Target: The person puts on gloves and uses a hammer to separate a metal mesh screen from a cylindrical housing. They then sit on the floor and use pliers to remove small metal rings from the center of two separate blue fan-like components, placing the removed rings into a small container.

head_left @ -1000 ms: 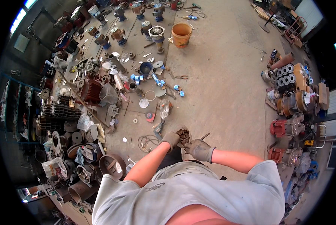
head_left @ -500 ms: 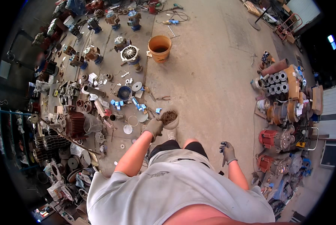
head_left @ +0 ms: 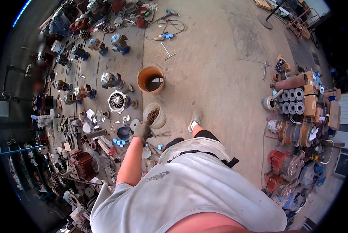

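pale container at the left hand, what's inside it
Inside the pale container lies a heap of brown pieces, too small to identify. The bottom beneath them is covered and cannot be seen.

I'm seeing bare floor (head_left: 216,77) stretching wide right of the left hand (head_left: 142,132), but an orange bucket (head_left: 144,79) is standing just beyond its bowl (head_left: 162,118), and motors (head_left: 120,44) are crowding the far left.

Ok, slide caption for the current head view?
Gloved left hand holds a pale round container of rusty-brown pieces, an orange bucket ahead on the floor.
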A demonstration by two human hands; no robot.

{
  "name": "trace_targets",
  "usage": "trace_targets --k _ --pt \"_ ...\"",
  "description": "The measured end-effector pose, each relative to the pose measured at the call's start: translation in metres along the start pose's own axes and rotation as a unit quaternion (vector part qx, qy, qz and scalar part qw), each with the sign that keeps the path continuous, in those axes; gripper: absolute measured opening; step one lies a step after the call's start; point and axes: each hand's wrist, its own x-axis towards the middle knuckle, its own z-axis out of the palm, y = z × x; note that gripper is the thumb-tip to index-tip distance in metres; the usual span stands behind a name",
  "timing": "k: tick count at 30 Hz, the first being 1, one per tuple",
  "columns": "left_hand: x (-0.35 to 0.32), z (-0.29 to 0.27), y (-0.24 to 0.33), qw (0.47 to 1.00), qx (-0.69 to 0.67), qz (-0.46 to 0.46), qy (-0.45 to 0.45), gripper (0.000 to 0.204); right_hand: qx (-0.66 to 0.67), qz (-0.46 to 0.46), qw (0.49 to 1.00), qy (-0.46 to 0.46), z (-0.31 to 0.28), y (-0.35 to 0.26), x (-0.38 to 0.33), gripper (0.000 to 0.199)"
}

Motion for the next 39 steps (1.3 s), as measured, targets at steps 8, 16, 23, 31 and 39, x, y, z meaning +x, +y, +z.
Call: trace_targets --k 8,16,23,31,39 --pt "0.047 0.018 0.264 0.988 -0.147 -0.012 0.044 0.024 0.175 -0.287 0.922 0.191 -0.483 -0.462 0.134 0.037" --pt "0.212 0.025 0.461 0.908 -0.416 -0.03 0.037 0.024 -0.072 -0.503 0.857 0.082 -0.623 -0.944 0.048 0.027" --pt "0.325 0.003 0.611 0.712 -0.698 -0.025 -0.064 0.023 -0.198 -0.732 0.651 -0.039 -0.568 -1.172 -0.02 0.033" --pt "0.493 -0.076 0.66 0.674 -0.725 0.037 0.137 0.033 -0.23 -0.73 0.642 -0.044 -0.525 -1.4 0.045 0.042" --pt "0.638 -0.182 0.648 0.517 -0.82 -0.025 0.245 0.034 -0.255 -0.656 0.674 -0.224 -0.445 -1.608 0.101 0.035"
